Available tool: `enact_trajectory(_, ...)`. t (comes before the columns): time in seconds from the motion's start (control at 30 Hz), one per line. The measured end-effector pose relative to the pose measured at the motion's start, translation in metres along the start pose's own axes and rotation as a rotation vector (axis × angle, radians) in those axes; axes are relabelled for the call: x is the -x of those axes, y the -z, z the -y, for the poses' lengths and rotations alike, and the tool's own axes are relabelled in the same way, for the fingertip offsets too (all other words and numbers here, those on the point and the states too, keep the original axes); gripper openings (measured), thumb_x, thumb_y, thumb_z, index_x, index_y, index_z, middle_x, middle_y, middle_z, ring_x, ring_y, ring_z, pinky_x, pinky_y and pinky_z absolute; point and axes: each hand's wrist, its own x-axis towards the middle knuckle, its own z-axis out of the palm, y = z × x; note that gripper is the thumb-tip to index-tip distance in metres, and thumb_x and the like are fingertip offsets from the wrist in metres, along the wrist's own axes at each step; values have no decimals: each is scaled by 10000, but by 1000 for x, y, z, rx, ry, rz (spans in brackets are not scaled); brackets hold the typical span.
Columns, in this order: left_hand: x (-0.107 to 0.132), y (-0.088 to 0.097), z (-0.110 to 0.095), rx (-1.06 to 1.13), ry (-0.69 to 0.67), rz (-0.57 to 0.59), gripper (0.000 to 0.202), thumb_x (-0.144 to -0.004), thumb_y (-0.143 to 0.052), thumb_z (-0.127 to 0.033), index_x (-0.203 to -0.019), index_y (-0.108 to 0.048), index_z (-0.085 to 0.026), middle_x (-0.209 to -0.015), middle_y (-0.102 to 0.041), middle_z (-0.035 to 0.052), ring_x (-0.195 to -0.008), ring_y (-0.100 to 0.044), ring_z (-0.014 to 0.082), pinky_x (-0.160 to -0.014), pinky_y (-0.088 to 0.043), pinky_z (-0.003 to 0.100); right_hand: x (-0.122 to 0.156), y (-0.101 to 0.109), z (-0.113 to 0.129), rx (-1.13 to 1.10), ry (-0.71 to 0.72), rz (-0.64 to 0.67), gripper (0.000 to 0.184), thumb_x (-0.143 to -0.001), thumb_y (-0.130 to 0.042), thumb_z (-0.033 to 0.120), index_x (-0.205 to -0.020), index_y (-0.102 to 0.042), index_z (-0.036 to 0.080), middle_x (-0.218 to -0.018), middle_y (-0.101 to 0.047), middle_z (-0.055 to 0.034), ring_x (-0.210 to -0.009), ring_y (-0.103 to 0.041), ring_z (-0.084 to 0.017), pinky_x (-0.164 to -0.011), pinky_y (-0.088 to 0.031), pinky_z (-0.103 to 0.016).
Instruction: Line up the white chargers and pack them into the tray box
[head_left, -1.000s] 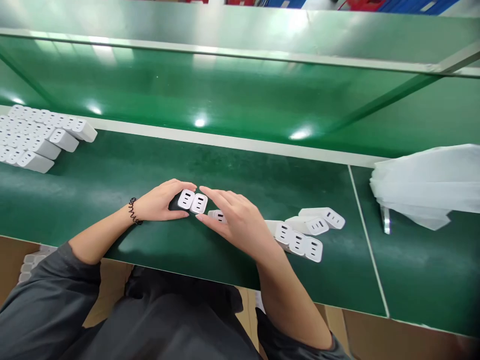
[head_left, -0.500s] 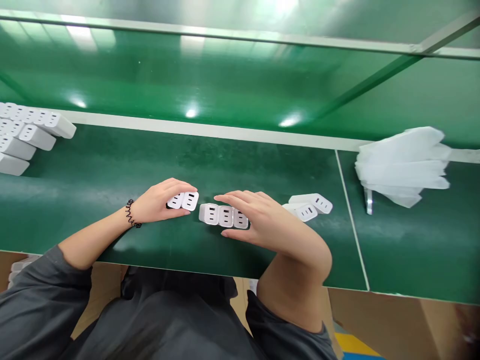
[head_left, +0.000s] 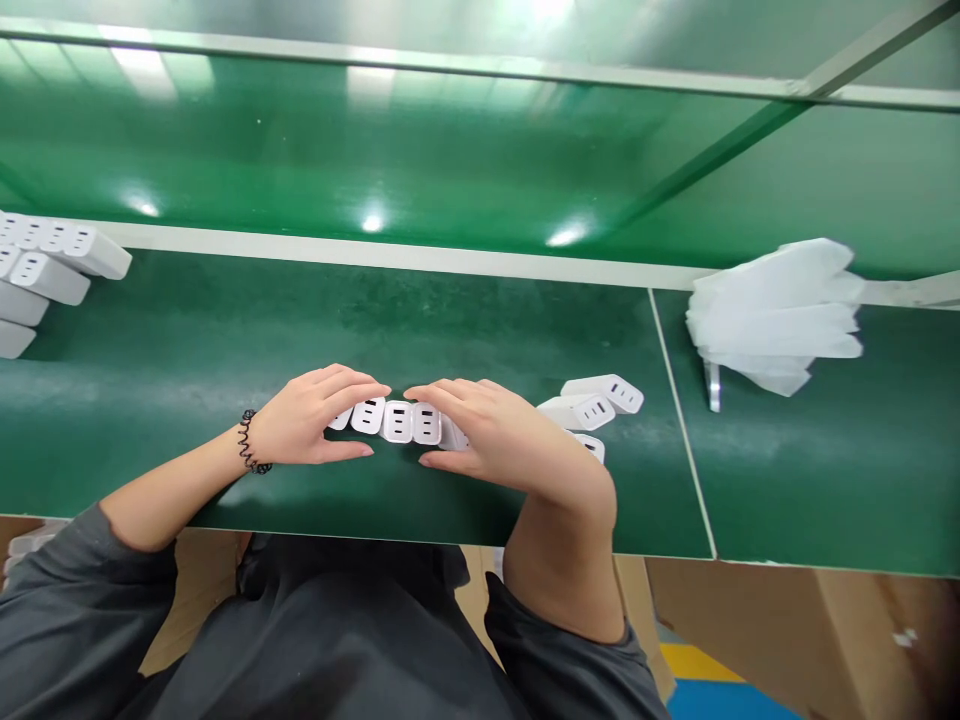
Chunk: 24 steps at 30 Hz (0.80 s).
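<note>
A row of white chargers [head_left: 397,421] with port faces toward me lies on the green bench mat [head_left: 225,330]. My left hand [head_left: 311,420] cups the left end of the row, fingers curled over the top. My right hand [head_left: 499,435] covers the right end the same way. The two hands' fingertips nearly meet above the row. Three loose white chargers [head_left: 592,405] lie just right of my right hand, partly hidden by it.
A stack of white chargers [head_left: 45,270] sits at the far left. A pile of white plastic bags [head_left: 776,315] lies at the right, beyond a white seam line [head_left: 679,420]. A white rail [head_left: 375,255] borders the green conveyor behind. Cardboard boxes [head_left: 750,640] stand below the bench.
My right hand slid its three chargers left until they joined the two under my left hand, forming one row. The view shifted right, so the left stack moved toward the edge.
</note>
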Motion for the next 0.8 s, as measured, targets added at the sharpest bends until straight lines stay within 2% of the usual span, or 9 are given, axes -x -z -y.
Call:
enact_trajectory(0.1,0,-2,-1,-30,-16,-8,592,-889,-636,-493,-1369,-441,-206,-1246,-631,113,-1095,-614,243,-918,-542,403,11,2,-7,26,-18,-44,552,-807,-699,359,-1313,-523,227,-1225,-674,-83,-1097,-647,-290,-893,-497,-450)
enact_trajectory(0.17,0,-3,-1,-42,-23,-3,588,-894,-637,-480,-1367,-434,-196,-1256,-627,119,-1107,-611,248,-914,-547,400,16,3,-11,40,-46,-40,499,-805,-680,335,-1273,-548,223,-1216,-680,-80,-1095,-650,-290,-903,-490,-447)
enact_trajectory(0.33,0,-4,0,-52,-15,1,549,-912,-624,-437,-1361,-437,-184,-1247,-631,121,-1104,-617,244,-904,-552,387,12,5,-8,19,-69,21,299,-822,-640,243,-1117,-604,203,-1007,-733,-62,-920,-693,-260,-839,-494,-407)
enact_trajectory(0.47,-1,-2,-1,-100,-5,-28,584,-887,-643,-494,-1339,-463,-170,-1216,-647,117,-1067,-625,243,-893,-549,388,0,3,0,0,-44,-54,425,-870,-644,310,-1263,-534,193,-1023,-734,-77,-899,-698,-262,-809,-499,-406)
enact_trajectory(0.57,-1,1,-2,-177,-15,-57,561,-881,-646,-510,-1305,-502,-173,-1188,-666,102,-1033,-634,238,-876,-545,376,-6,1,5,5,-22,-64,473,-880,-662,345,-1300,-514,186,-1068,-727,-93,-905,-693,-264,-803,-507,-402)
enact_trajectory(0.8,1,4,-2,-304,-57,-56,569,-874,-615,-591,-1263,-563,-180,-1150,-695,91,-992,-653,229,-839,-527,352,-8,-4,4,0,32,-59,607,-850,-699,337,-1387,-461,186,-1214,-677,-112,-1083,-649,-294,-892,-530,-458)
